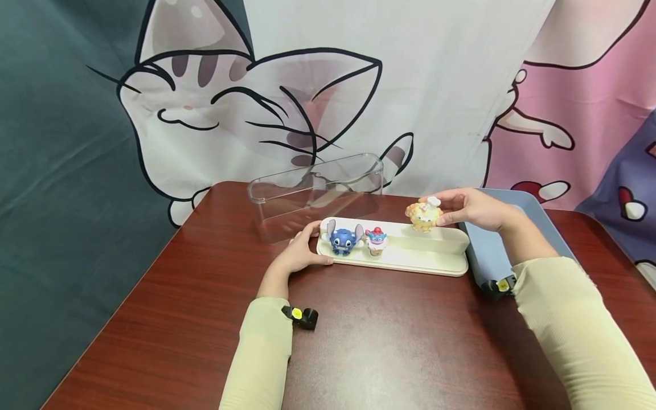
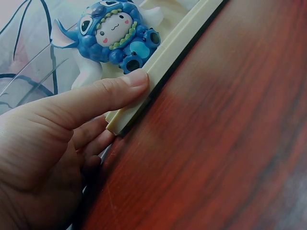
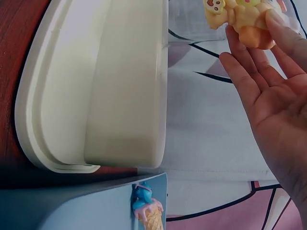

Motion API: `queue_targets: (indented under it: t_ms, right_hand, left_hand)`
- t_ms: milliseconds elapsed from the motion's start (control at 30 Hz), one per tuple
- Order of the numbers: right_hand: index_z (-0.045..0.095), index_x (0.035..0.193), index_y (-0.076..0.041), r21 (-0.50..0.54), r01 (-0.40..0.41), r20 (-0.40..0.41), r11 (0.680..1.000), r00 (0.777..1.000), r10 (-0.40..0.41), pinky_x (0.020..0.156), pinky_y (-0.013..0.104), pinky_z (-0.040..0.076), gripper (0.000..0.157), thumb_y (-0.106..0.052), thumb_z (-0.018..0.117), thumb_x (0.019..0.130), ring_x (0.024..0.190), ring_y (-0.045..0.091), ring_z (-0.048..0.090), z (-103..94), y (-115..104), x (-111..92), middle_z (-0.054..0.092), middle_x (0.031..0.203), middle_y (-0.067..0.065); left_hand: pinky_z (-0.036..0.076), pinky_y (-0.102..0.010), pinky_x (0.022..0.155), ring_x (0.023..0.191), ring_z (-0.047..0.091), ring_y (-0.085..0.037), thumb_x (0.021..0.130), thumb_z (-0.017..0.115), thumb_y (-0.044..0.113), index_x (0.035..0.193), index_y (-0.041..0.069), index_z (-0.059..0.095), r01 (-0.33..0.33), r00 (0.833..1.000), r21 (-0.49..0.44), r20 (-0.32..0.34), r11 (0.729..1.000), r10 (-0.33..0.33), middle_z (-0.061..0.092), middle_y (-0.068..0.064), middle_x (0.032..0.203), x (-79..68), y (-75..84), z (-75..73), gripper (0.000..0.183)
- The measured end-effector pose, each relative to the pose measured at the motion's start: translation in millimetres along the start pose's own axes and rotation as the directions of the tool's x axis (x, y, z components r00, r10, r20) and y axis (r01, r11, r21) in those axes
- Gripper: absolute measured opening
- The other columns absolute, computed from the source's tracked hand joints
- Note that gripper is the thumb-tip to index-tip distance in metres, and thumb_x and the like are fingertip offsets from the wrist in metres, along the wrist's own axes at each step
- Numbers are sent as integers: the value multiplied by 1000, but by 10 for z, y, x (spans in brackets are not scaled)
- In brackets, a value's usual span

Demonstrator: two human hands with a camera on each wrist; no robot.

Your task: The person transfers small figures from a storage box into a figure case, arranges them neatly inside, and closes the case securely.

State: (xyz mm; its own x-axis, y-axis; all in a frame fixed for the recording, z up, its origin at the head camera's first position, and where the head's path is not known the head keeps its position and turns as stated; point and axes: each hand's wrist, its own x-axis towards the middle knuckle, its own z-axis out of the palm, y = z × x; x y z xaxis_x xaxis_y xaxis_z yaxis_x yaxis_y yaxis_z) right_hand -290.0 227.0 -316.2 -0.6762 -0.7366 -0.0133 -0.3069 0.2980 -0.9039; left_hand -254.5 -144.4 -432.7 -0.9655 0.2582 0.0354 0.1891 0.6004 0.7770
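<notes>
My left hand (image 1: 299, 254) grips the left end of a cream two-level display base (image 1: 420, 261), its thumb (image 2: 127, 86) on the front edge in the left wrist view. On the base stand a blue big-eared figurine (image 1: 343, 241) and, just right of it, a small cupcake-like figurine (image 1: 376, 244) with a red top. Over the base's raised back step, my right hand (image 1: 475, 209) pinches a yellow figurine (image 1: 423, 218) with a white chef's hat between thumb and fingers. The right wrist view shows this figurine (image 3: 249, 24) held up beyond the base, partly cut off by the frame.
Behind the base, a clear plastic cover (image 1: 312, 199) stands on the reddish-brown table (image 1: 205, 319). A blue-grey bin (image 1: 484, 250) sits right of the base, partly under my right arm. Inside it lies an ice-cream-cone figurine (image 3: 148, 209). A cartoon-printed curtain (image 1: 435, 74) hangs behind.
</notes>
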Motion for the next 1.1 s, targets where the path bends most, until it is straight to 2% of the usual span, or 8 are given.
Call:
queue_targets:
  t_ms: [233, 367, 533, 700, 833, 1000, 1100]
  right_hand:
    - [43, 118, 3, 4, -10, 71, 1000, 997, 9, 77, 30, 41, 46, -1, 59, 75, 98, 21, 50, 54, -2, 47, 54, 107, 14]
    - [45, 117, 1, -9, -36, 82, 999, 996, 36, 76, 30, 42, 48, -3, 63, 73, 96, 22, 50, 104, 3, 68, 54, 106, 13]
    - [46, 116, 2, 27, -60, 106, 998, 993, 57, 75, 32, 42, 48, -2, 64, 72, 95, 23, 51, 170, 21, 91, 54, 106, 13]
    - [43, 116, 4, 18, -27, 149, 999, 989, 24, 76, 33, 41, 48, 0, 63, 72, 99, 25, 48, 229, 10, 119, 48, 112, 15]
    - [44, 117, 2, -49, 33, 177, 998, 984, -24, 81, 31, 38, 48, -1, 62, 73, 102, 23, 45, 240, 42, 146, 43, 117, 16]
    - [52, 110, -3, -115, 85, 168, 990, 984, -65, 83, 28, 36, 41, -3, 65, 71, 100, 20, 46, 249, 76, 161, 48, 113, 11]
    - [52, 108, -2, -84, 77, 168, 993, 984, -62, 81, 30, 38, 39, -3, 65, 71, 99, 22, 48, 257, 76, 165, 49, 110, 11]
  left_hand:
    - [18, -40, 89, 106, 31, -16, 50, 76, 43, 124, 30, 28, -9, 1000, -2, 5, 1000, 9, 42, 4, 114, 5, 7, -11, 89]
    - [18, -40, 89, 106, 31, -16, 50, 76, 43, 124, 29, 28, -10, 1000, 1, 5, 1000, 10, 43, 4, 115, 10, 4, -12, 89]
    - [18, -39, 89, 105, 31, -16, 50, 76, 45, 124, 30, 28, -2, 1000, 3, 5, 1000, 2, 43, 4, 114, 12, 1, -4, 89]
    - [17, -39, 89, 106, 31, -15, 50, 76, 44, 123, 30, 29, -3, 1000, -1, 7, 1000, 3, 43, 5, 114, 14, 11, -10, 88]
    - [17, -40, 89, 106, 31, -16, 50, 76, 44, 124, 30, 29, -10, 1000, -3, 9, 1000, 10, 43, 4, 114, 13, 13, -14, 89]
    - [16, -41, 90, 106, 30, -16, 51, 76, 43, 124, 30, 28, -8, 1000, 0, 8, 1000, 8, 43, 3, 114, 6, 10, -13, 88]
    - [16, -40, 90, 106, 30, -16, 51, 76, 43, 124, 30, 29, -10, 1000, 0, 4, 1000, 10, 43, 4, 114, 4, 7, -13, 87]
